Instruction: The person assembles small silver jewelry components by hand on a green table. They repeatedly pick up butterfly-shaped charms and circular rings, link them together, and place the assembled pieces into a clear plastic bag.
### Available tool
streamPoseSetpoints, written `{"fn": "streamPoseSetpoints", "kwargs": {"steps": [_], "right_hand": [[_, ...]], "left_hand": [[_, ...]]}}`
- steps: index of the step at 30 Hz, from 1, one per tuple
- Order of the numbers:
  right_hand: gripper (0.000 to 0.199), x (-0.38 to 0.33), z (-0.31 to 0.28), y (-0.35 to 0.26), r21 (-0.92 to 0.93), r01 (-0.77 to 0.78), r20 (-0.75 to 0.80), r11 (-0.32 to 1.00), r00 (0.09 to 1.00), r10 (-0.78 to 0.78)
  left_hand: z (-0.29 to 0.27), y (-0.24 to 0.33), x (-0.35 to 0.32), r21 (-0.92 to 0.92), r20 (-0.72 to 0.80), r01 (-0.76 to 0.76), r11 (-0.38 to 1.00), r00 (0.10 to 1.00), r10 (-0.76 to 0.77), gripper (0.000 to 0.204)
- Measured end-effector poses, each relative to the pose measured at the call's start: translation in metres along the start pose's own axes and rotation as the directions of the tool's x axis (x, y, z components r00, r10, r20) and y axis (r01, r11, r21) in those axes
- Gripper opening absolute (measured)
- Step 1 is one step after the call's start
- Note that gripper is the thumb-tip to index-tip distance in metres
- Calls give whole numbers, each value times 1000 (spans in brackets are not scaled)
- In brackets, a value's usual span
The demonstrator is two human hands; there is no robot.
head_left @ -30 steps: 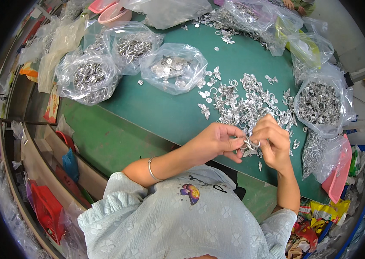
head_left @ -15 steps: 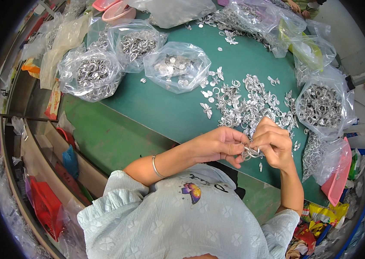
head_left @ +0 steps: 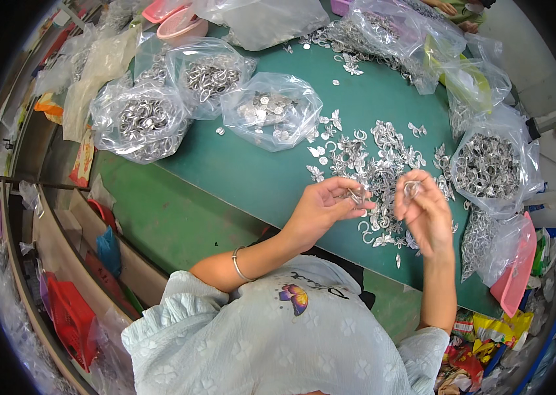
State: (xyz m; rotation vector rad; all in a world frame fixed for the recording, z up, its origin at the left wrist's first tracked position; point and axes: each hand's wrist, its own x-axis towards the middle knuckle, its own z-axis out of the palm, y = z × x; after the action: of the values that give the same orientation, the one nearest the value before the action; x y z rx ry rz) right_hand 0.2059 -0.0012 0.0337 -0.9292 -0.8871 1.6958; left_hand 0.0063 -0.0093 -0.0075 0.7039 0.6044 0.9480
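Observation:
Over the green table (head_left: 261,187), my left hand (head_left: 323,207) is closed on small silver metal pieces (head_left: 357,195), partly hidden by its fingers. My right hand (head_left: 430,214) is raised apart from it, fingers bent around a silver ring (head_left: 411,189), a little blurred. Behind and beneath both hands spreads a loose pile of silver metal parts (head_left: 390,146), among them butterfly-shaped charms and round rings or hooks. An open silver hook (head_left: 365,232) lies just below my left fingertips.
Clear plastic bags of silver rings (head_left: 143,118) and flat discs (head_left: 265,108) stand at the far left. Another bag of rings (head_left: 488,164) stands at right, near a pink basket (head_left: 515,270). A red basket (head_left: 71,316) sits at lower left. Another person's hand (head_left: 469,26) shows at the far right.
My hands, together on silver rings before, have come apart. The left moved left and up with silver pieces; the right turned and opened somewhat with a ring. More parts show between them.

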Motion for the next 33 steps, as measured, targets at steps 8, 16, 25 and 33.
{"fn": "streamPoseSetpoints", "kwargs": {"steps": [8,16,25,33], "right_hand": [[20,-15,21,26,169,-108,38,980,994,103],[26,-16,29,43,-797,291,101,530,928,-358],[11,-9,23,40,-748,308,122,587,934,-334],[7,-21,44,32,-963,266,250,-53,797,-550]], "left_hand": [[2,-3,-4,3,-24,-70,998,997,70,28],[3,-3,-7,56,11,-32,998,999,31,29],[5,8,-11,140,91,-18,990,996,5,25],[9,5,-17,362,31,-84,928,997,78,21]]}}
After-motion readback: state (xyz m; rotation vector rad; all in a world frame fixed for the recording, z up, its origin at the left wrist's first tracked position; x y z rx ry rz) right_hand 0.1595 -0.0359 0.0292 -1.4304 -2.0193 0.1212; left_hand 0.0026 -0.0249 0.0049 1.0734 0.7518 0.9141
